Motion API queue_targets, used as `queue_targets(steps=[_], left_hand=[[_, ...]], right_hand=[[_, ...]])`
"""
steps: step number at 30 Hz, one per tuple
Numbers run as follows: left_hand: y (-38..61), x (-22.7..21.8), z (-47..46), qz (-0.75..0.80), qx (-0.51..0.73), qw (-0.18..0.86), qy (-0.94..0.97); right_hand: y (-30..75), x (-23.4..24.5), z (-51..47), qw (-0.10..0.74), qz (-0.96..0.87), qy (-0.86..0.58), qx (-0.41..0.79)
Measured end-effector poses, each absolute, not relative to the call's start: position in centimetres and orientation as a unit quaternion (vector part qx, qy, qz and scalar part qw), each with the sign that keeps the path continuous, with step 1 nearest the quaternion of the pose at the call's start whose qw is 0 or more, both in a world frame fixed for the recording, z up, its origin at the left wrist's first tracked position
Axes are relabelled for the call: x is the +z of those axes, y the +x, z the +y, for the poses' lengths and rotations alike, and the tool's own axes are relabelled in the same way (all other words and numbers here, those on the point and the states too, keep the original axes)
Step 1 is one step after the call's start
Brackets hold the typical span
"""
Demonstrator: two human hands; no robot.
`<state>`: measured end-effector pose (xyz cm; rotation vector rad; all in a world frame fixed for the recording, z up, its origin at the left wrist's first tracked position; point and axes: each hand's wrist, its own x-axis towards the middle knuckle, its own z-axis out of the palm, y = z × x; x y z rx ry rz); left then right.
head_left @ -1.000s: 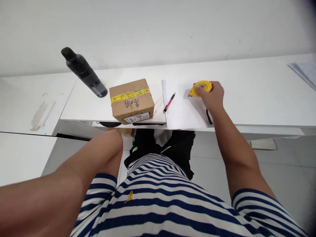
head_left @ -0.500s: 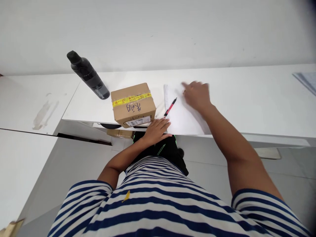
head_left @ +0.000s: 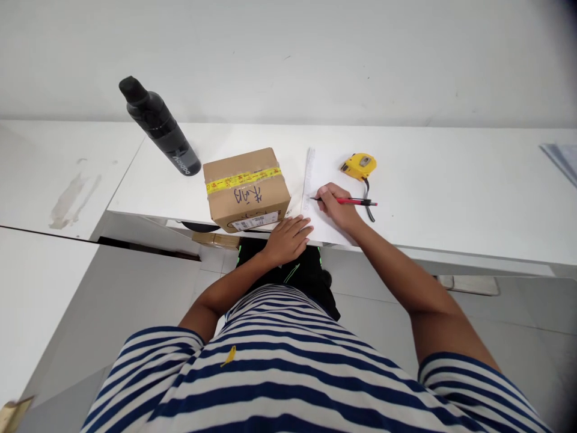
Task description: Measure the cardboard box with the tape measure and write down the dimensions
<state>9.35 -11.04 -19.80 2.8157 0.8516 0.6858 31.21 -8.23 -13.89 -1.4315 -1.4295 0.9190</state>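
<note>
My right hand (head_left: 339,205) is closed around a red and black pen (head_left: 360,201), its tip at the left side of a white sheet of paper (head_left: 325,171). My left hand (head_left: 287,239) lies flat with its fingers stretched out at the table's front edge, on the paper's lower left corner. Just beyond it stands a brown cardboard box (head_left: 247,189) with yellow tape, handwriting and a label. A yellow tape measure (head_left: 359,166) with a dark wrist strap rests at the paper's upper right.
A tall black bottle (head_left: 162,129) stands left of the box. Papers (head_left: 561,159) lie at the far right of the white table (head_left: 460,186). The wall rises behind it, and a brown cardboard piece (head_left: 216,240) shows below the table edge.
My right hand has come back toward me and picked up the pen from the paper. The tape measure now shows on the table. My left hand has stayed in place.
</note>
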Motion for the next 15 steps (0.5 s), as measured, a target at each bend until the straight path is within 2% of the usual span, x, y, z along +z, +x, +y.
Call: queue_targets(steps=[3,10,15], left_hand=[[9.4,-19.9,-11.1,0.284,0.216,0.071,0.931],[9.5,-19.8,-11.2,0.286,0.232,0.061,0.928],[9.7,-19.5,-11.4,0.292,0.239,0.048,0.925]], right_hand=[[29.9,-14.3,-8.7,0.457,-0.562,-0.572,0.386],[29.5,-13.4,-9.2,0.396,-0.583,-0.624,0.338],[29.3,-13.5,-9.3,0.393,-0.581,-0.631,0.330]])
